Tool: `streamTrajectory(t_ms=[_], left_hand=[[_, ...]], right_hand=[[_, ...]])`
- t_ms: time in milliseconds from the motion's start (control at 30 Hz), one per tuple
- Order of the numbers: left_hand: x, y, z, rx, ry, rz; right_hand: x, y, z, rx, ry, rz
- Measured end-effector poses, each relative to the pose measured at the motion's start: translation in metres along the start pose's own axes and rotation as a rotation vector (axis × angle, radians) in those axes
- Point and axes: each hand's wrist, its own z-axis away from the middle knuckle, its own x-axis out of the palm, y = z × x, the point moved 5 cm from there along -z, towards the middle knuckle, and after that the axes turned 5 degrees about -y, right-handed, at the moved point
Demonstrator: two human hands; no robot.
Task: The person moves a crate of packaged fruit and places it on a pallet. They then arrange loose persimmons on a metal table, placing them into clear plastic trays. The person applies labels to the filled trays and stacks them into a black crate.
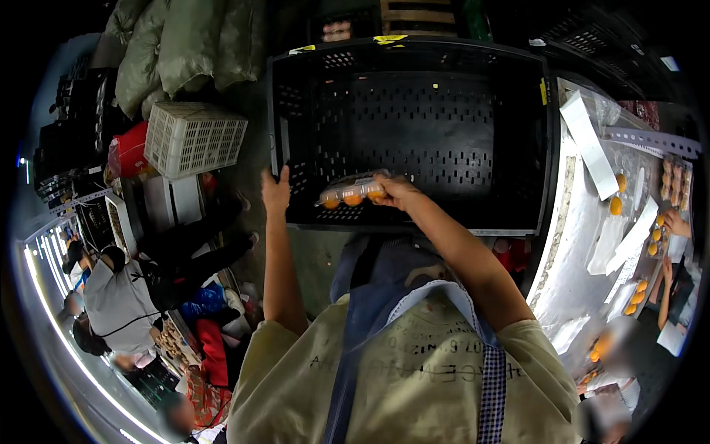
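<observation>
A large black plastic crate (410,127) with slotted walls and floor lies open before me. My right hand (398,191) grips one end of a clear plastic clamshell pack (350,187) and holds it over the crate's near left part. Round orange fruits show along the near side of the pack; their exact kind is unclear. At the crate's left rim, near its front corner, is my left hand (275,191), slightly blurred. Its thumb lies on the inner side of the rim and the fingers outside.
On the right runs a lit metal table (560,266) bearing paper strips, orange fruits (615,206) and plastic packs; co-workers' hands (676,223) are at its far side. A white slotted crate (194,136) and stuffed green sacks (188,44) stand left. Another person (119,299) bends at lower left.
</observation>
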Motion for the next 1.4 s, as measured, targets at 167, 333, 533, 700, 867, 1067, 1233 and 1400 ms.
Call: streamTrajectory(t_ms=[167,333,533,700,867,1067,1233,1400], left_hand=[[0.009,-0.004,-0.021,0.076,-0.059,0.034],[0.003,0.021,-0.015,-0.011,-0.092,0.078],[0.013,0.002,-0.038,0.0,-0.213,0.193],[0.006,0.047,-0.013,0.213,0.221,-0.021],[-0.007,0.119,0.032,0.456,0.502,0.056],[0.069,0.301,0.099,1.041,0.233,0.242],[0.169,0.4,0.218,1.193,-0.282,0.456],[0.271,0.433,0.361,1.287,-0.773,0.305]], right_hand=[[0.035,0.005,-0.018,0.006,0.05,0.179],[0.022,-0.01,-0.032,0.031,0.121,0.858],[0.009,-0.027,-0.008,0.047,0.157,1.048],[-0.04,-0.047,0.034,-0.249,0.187,1.079],[-0.044,-0.106,0.089,-0.758,0.273,0.817],[-0.156,-0.105,0.229,-1.041,0.596,0.663],[-0.271,-0.011,0.342,-1.132,0.968,0.395],[-0.376,0.141,0.434,-1.113,1.399,-0.061]])
